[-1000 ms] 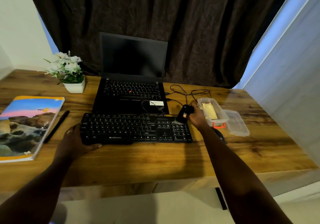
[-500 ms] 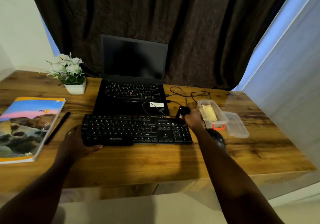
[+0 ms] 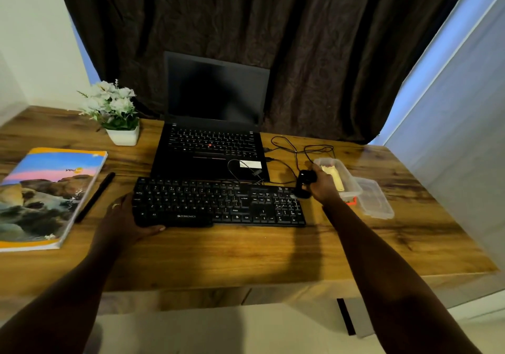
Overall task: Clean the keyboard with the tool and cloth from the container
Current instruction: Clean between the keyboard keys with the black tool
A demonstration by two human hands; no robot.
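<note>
A black keyboard (image 3: 218,203) lies on the wooden desk (image 3: 246,255) in front of a laptop. My left hand (image 3: 124,219) grips its front left corner, thumb along the front edge. My right hand (image 3: 322,184) holds a small black cleaning tool (image 3: 304,184) over the keyboard's right end, by the number pad. Just right of that hand stands a clear plastic container (image 3: 352,187) with a yellow cloth (image 3: 334,177) inside. Its lid (image 3: 375,202) lies beside it.
An open black laptop (image 3: 213,145) stands behind the keyboard, with cables (image 3: 295,151) trailing to its right. A potted white flower (image 3: 114,113), a colourful book (image 3: 46,195) and a black pen (image 3: 95,196) sit at the left. A dark curtain hangs behind.
My right hand with the tool drew back toward the container, then came forward over the keyboard's right end again. My left hand has kept its grip on the keyboard.
</note>
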